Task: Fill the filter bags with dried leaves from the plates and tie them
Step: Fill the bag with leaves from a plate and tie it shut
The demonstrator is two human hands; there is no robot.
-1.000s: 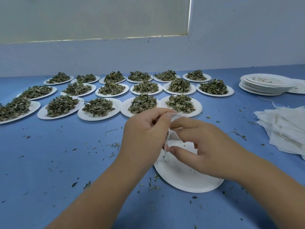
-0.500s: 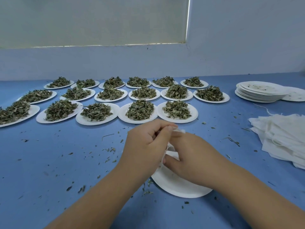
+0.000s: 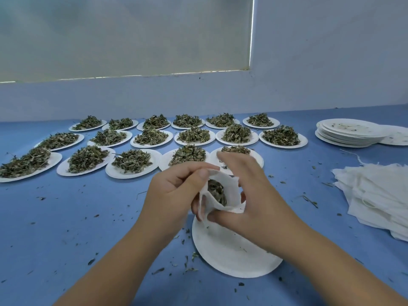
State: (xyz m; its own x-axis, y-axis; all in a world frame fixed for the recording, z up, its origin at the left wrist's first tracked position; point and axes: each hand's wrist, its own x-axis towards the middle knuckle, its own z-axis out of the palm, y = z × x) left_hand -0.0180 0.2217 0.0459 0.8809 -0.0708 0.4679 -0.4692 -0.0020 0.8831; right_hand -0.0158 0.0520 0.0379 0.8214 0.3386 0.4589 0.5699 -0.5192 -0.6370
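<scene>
A white filter bag (image 3: 229, 195) hangs above an emptied white paper plate (image 3: 231, 250); dried green leaves show inside its open mouth. My left hand (image 3: 174, 195) pinches the bag's top left edge between thumb and fingers. My right hand (image 3: 249, 195) arches over the bag from the right, its thumb under the bag's lower edge and its fingers over the top rim. Several paper plates heaped with dried leaves (image 3: 132, 161) stand in rows behind my hands on the blue table (image 3: 66, 217).
A stack of used paper plates (image 3: 348, 133) sits at the far right. A pile of white filter bags (image 3: 379, 195) with loose strings lies at the right edge. Leaf crumbs are scattered over the table. A pale wall rises behind the plates.
The bag's mouth has come open toward me, showing the leaves inside. My right hand has lifted and spread over the bag. The view has tilted upward.
</scene>
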